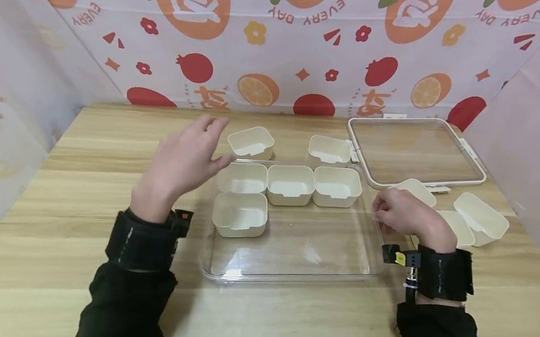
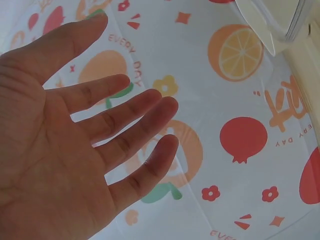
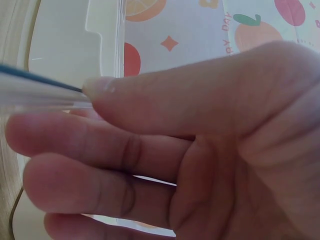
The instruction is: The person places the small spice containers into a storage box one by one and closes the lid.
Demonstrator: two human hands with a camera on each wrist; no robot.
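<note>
A clear plastic box (image 1: 289,248) sits on the table with several small cream bins (image 1: 239,214) inside it, in its back row and left side. My right hand (image 1: 408,214) is at the box's right side. In the right wrist view, the thumb (image 3: 150,100) and forefinger pinch its thin clear rim (image 3: 45,92). My left hand (image 1: 183,163) is raised beside the box's back left corner. Its fingers (image 2: 135,122) are spread and hold nothing in the left wrist view.
Behind the box stand two cream bins, one left (image 1: 252,141) and one right (image 1: 330,150). A clear lid with a white frame (image 1: 416,150) lies at the back right. More cream bins (image 1: 482,217) are near my right hand. A fruit-print cloth (image 1: 289,48) hangs behind the table (image 1: 86,192).
</note>
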